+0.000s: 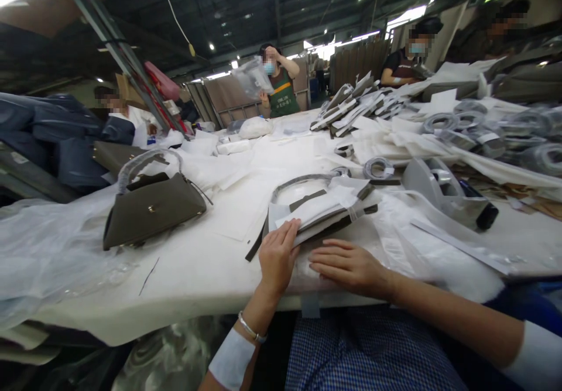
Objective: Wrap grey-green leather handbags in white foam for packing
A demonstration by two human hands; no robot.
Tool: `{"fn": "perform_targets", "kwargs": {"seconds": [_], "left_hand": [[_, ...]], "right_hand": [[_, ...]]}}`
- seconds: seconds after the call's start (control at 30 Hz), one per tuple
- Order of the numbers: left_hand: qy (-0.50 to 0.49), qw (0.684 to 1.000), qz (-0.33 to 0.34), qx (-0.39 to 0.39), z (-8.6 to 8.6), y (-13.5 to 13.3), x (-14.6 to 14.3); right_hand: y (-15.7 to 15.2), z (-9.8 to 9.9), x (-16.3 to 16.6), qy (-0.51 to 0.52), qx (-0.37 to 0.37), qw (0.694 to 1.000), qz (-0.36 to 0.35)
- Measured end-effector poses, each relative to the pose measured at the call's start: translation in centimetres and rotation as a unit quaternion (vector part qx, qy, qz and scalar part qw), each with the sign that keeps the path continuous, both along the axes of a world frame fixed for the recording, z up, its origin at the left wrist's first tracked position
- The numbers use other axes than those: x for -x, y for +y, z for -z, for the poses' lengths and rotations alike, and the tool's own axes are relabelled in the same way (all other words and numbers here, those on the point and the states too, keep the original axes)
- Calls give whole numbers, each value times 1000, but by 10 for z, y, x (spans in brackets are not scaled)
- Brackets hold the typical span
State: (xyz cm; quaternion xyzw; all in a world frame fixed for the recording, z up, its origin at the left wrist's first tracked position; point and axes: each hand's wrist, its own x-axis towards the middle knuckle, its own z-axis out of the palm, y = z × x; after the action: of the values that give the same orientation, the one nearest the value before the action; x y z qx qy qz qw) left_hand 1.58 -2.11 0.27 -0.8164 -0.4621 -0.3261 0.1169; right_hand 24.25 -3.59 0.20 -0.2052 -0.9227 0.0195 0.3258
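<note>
A flat olive handbag wrapped in white paper [322, 209] lies on the white table [206, 274] in front of me, its wrapped handle arching behind it. My left hand [277, 256] rests on the near left corner of the wrapped bag, fingers curled over the paper's edge. Just to its right, my right hand [349, 265] lies flat and spread on white padding, pressing it down beside the bag. A second olive handbag [151, 209], unwrapped except for its handle, stands to the left.
A grey tape dispenser [443, 195] sits at right, with rolls of wrapped straps [465, 124] and stacked wrapped bags [346, 107] beyond. Clear plastic [48, 250] covers the left edge. Dark bags [57, 139] pile at far left. Several people work around the far side.
</note>
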Motion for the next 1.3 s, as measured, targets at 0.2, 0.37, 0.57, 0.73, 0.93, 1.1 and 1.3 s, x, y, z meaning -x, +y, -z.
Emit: {"fn": "perform_targets", "kwargs": {"seconds": [0.2, 0.37, 0.57, 0.73, 0.93, 1.1, 1.3], "left_hand": [[9, 999, 40, 20, 2, -18, -4], [72, 990, 90, 77, -4, -20, 0], [131, 981, 106, 100, -14, -15, 7], [85, 983, 143, 74, -5, 1, 10], [67, 984, 162, 5, 9, 7, 11], [66, 984, 167, 0, 11, 6, 14], [69, 981, 175, 55, 5, 17, 16]], "right_hand": [[11, -37, -33, -64, 16, 983, 172], [20, -23, -45, -133, 21, 973, 190], [11, -11, -50, -110, 35, 972, 206], [38, -47, -38, -76, 108, 972, 194], [136, -60, 2, -193, 228, 886, 356], [198, -40, 33, -249, 302, 833, 390], [215, -27, 44, -180, 391, 811, 397]]}}
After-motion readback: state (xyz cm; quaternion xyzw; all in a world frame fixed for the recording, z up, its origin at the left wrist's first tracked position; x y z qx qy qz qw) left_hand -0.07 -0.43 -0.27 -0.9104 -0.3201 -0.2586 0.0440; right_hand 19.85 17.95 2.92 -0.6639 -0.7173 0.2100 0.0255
